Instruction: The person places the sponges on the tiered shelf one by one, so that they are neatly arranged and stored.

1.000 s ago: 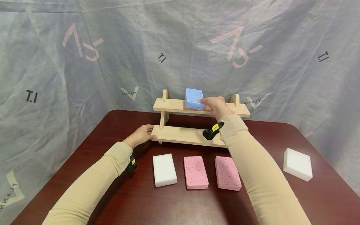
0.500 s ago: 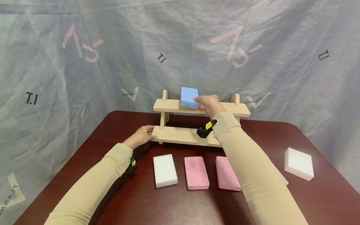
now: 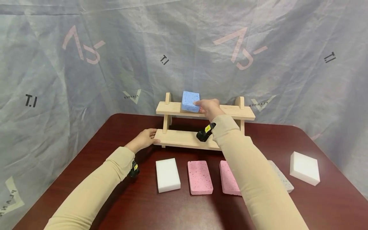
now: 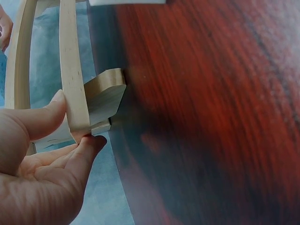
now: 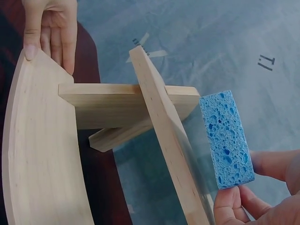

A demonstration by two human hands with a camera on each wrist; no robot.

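Observation:
A blue sponge [image 3: 189, 101] is pinched at its right side by my right hand [image 3: 211, 108], over the left half of the upper board [image 3: 233, 110] of a two-tier wooden shelf. In the right wrist view, the pitted face of the sponge [image 5: 227, 140] shows close beside that board, thumb on one side and fingers beneath. My left hand [image 3: 144, 139] grips the left end of the lower board [image 3: 178, 136]. The left wrist view shows the thumb on one face of the board end [image 4: 76, 103] and fingertips on the other.
In front of the shelf lie a white sponge block [image 3: 168, 175], a pink sponge [image 3: 200, 177] and a second pink sponge [image 3: 228, 180], partly behind my right sleeve. A speckled pale sponge [image 3: 283, 177] and another white block [image 3: 304, 168] lie right. A grey cloth [image 3: 184, 38] hangs behind.
My right hand has carried the blue sponge leftward along the upper board, lowering it slightly lately. The speckled pale sponge has come out from behind the sleeve. My left hand stays put.

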